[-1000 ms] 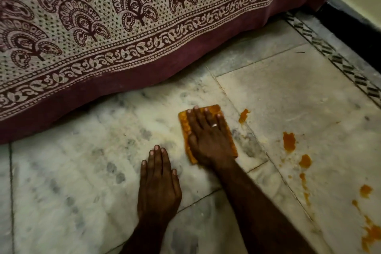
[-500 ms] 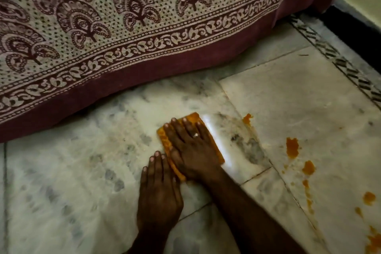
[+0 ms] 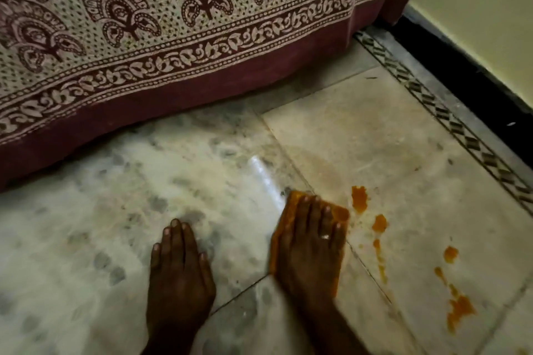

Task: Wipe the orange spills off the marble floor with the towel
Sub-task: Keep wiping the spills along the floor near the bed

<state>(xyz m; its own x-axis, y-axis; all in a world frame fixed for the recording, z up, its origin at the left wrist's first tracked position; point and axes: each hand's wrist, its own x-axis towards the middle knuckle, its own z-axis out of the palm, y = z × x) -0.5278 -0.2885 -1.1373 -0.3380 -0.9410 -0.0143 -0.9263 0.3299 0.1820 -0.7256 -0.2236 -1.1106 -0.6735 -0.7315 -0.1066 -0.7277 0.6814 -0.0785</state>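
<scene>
Marble floor (image 3: 101, 239) bears two hands, both flat with straight fingers: the left hand (image 3: 180, 274) rests on bare stone, and the right hand (image 3: 311, 251) presses down one orange towel (image 3: 340, 213). About five orange spills (image 3: 359, 197) lie just right of the towel. Beyond hangs one maroon-printed cloth (image 3: 202, 46).

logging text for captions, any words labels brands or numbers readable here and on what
None: no word, number, label or sign can be read. The bedspread bears only printed floral motifs, the floor border only a geometric pattern, and the towel under the right hand shows no tag.
</scene>
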